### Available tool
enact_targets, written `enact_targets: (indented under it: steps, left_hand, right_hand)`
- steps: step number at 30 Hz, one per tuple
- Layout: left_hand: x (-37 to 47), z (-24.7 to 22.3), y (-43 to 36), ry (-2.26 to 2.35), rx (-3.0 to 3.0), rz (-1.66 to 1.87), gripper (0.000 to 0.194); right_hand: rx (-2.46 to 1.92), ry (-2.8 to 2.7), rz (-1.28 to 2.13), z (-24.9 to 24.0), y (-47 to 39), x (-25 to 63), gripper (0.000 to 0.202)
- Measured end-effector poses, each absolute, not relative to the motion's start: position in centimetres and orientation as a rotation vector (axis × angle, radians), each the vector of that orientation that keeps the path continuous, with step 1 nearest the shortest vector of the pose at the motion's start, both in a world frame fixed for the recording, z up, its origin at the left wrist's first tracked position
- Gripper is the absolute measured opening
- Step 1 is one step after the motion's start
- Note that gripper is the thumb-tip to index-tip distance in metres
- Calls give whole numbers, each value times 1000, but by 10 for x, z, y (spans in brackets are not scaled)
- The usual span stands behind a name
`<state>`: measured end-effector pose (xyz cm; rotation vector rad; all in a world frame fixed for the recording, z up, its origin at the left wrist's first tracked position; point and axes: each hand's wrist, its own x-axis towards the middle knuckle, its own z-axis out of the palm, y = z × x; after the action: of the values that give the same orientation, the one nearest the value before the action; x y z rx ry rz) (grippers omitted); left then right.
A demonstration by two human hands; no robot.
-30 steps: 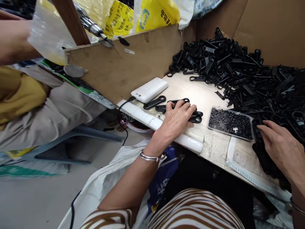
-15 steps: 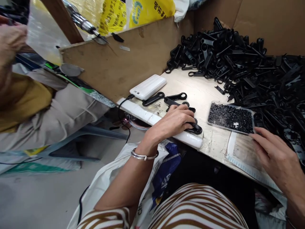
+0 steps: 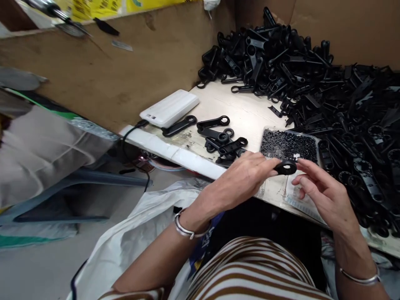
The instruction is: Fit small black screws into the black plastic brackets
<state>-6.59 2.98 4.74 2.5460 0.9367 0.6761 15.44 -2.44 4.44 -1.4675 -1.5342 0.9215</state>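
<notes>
My left hand [image 3: 240, 179] is closed on a black plastic handle-like part, its ring-shaped end [image 3: 286, 167] sticking out past the fingertips. Close to that ring is my right hand [image 3: 325, 191], fingers bent and apart; the index fingertip is at the ring's right edge, and whether it touches I cannot tell. No object shows between thumb and index finger. Just behind the hands lies a clear shallow box [image 3: 289, 143] of tiny black pieces. To the left of it, several similar black parts [image 3: 220, 135] lie in a loose group on the tabletop.
A big heap of black plastic parts [image 3: 281, 62] covers the table's back and right. A white power bank [image 3: 170, 107] with a black cable sits by the front left edge, near a brown board [image 3: 125, 79]. A seated person's leg [image 3: 46, 154] is at the left.
My left hand has lifted a black part from the group and moved right with it. My right hand has left the box's edge and come to the part's ring. The view has shifted right.
</notes>
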Motion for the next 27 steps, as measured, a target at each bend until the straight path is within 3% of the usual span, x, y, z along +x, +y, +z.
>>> enact_targets:
  steps: [4, 11, 27]
  left_hand:
    - [-43, 41, 30, 733, 2343, 648, 21]
    - [-31, 28, 23, 799, 2308, 756, 22]
    - [-20, 14, 15, 889, 2396, 840, 9]
  right_hand:
    - [-1392, -1315, 1112, 40, -25, 152, 33]
    - [-1429, -864, 1218, 24, -30, 156, 38]
    - [-1382, -671, 1404, 18, -33, 158, 46]
